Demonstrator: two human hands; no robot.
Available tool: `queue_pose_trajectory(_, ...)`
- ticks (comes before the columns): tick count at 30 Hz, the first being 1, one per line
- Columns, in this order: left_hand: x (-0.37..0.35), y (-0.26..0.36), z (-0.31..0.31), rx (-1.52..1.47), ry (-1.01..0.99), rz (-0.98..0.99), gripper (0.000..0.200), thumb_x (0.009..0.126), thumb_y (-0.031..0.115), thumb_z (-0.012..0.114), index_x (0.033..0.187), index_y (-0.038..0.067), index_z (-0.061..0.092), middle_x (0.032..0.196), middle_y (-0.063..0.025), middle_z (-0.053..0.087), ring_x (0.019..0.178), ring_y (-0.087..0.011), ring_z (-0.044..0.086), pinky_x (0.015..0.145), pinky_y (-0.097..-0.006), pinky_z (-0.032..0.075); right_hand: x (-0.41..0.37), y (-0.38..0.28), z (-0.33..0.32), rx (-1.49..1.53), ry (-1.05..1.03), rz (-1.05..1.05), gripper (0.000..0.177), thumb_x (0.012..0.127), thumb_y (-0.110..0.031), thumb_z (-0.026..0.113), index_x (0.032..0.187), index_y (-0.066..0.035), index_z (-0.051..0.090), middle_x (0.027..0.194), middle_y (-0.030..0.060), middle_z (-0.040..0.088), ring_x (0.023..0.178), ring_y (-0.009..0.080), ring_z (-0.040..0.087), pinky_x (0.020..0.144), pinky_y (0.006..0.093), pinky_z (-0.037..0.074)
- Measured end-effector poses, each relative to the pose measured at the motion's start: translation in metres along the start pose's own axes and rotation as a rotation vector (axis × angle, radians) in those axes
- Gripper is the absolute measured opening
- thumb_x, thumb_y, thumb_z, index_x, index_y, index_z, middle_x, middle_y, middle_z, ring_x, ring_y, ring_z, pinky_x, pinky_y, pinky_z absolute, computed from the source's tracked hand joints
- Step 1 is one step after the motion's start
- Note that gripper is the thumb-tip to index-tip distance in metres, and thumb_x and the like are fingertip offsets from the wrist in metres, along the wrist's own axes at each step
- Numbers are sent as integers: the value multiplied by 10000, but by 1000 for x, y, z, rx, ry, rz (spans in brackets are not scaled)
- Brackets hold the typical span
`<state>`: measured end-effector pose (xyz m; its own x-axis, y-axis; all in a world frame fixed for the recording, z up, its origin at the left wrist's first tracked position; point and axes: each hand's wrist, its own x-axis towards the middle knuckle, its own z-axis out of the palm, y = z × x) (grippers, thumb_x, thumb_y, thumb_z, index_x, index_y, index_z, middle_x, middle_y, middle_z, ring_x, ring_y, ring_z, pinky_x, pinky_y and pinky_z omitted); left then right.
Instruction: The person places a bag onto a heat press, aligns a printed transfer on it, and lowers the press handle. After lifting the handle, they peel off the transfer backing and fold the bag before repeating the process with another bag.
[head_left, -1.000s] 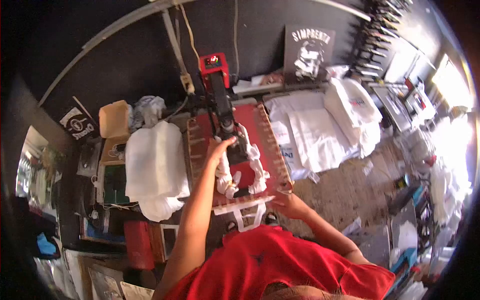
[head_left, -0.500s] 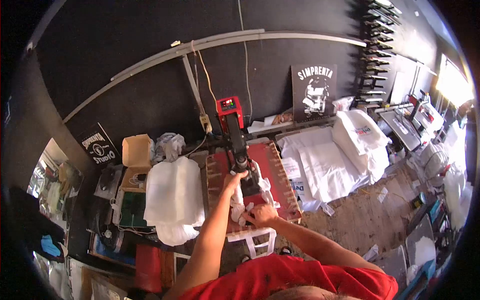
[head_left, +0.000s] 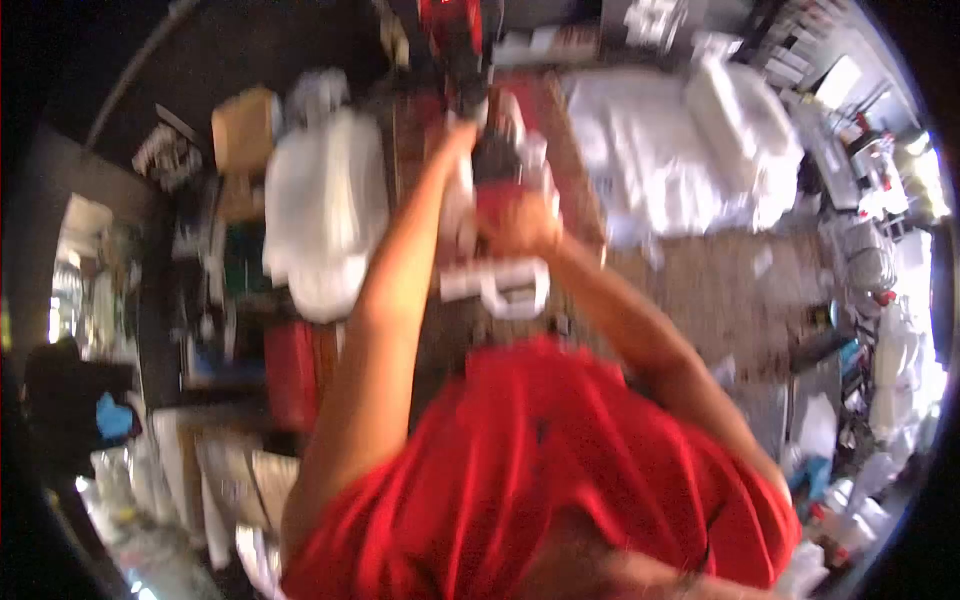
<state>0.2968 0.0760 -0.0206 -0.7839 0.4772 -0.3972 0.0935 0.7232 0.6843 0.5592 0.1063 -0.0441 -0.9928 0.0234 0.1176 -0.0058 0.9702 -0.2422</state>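
Both the left hand (head_left: 462, 142) and right hand (head_left: 520, 222) touch the cloth-wrapped handle (head_left: 452, 225); grip unreadable through blur.

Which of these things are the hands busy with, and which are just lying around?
Busy with:
left hand, up at the red press
right hand, at the white cloth on the press's front edge
The picture is too blurred to show the grips.

Lying around:
white stack
cardboard box
white pile
red box

motion blur throughout; no text, label or number can be read.
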Motion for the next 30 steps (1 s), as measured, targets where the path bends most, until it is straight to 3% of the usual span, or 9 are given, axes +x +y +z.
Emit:
queue_pose_trajectory(1,24,-7,-8,141,-64,-76,706,792,598,745,1260,75,673,1206,-205,702,1082,-317,693,876,-413,529,1,2,4,-178,118,-105,408,919,-532,593,990,-150,720,734,128,710,640,331,698,567,464,558)
queue_pose_trajectory(3,-17,-16,17,132,517,380,563,772,526,736,1031,26,757,1068,-264,715,1081,-361,697,879,-449,554,4,-6,-25,101,566,-71,427,915,-512,609,931,-106,740,804,211,715,662,370,709,553,482,562)
queue_pose_trajectory(5,-6,-18,13,121,387,213,547,762,513,729,977,12,763,1050,-271,716,1071,-370,697,901,-447,552,5,-8,-34,54,143,135,427,915,-480,625,731,-114,745,662,183,680,600,366,691,573,472,573)
queue_pose_trajectory(9,-48,-14,-17,114,138,276,652,842,593,617,1038,-18,735,1034,-244,735,997,-357,718,858,-449,546,-6,-19,-69,358,477,-27,422,929,-391,652,809,2,746,709,194,708,620,302,714,590,424,577)
queue_pose_trajectory(15,-225,-83,-57,-391,-457,272,624,1044,582,402,980,37,698,863,-93,698,851,-143,677,801,-342,533,-102,51,-130,1650,-268,-333,327,949,-256,655,1105,28,694,1113,145,713,985,223,674,880,377,531)
queue_pose_trajectory(19,-264,-218,-9,-543,-772,-74,406,1033,407,565,1115,24,673,1026,-79,717,879,-158,674,850,-318,534,-161,109,-35,1428,-938,426,327,973,-306,621,1063,-1,699,1037,113,716,885,185,676,797,327,544)
queue_pose_trajectory(22,-250,-297,63,-361,-430,-57,360,1011,369,612,1101,32,704,1017,-60,726,906,-144,681,838,-308,540,-187,118,54,1149,-569,671,317,966,-312,633,1123,-40,678,1012,80,702,845,175,678,761,321,550)
queue_pose_trajectory(24,-251,-272,99,-856,58,-365,304,974,323,675,1088,46,728,1006,-39,735,886,-115,671,797,-288,536,-175,106,73,1564,-13,1210,319,976,-307,620,1194,-76,646,1028,56,689,865,172,680,763,324,551)
queue_pose_trajectory(30,-226,-253,121,-952,67,-382,274,932,274,739,1074,40,726,1016,-47,748,817,-87,654,722,-243,518,-151,106,87,1630,19,1075,330,982,-320,632,1187,-62,639,1067,62,695,932,163,673,802,326,542)
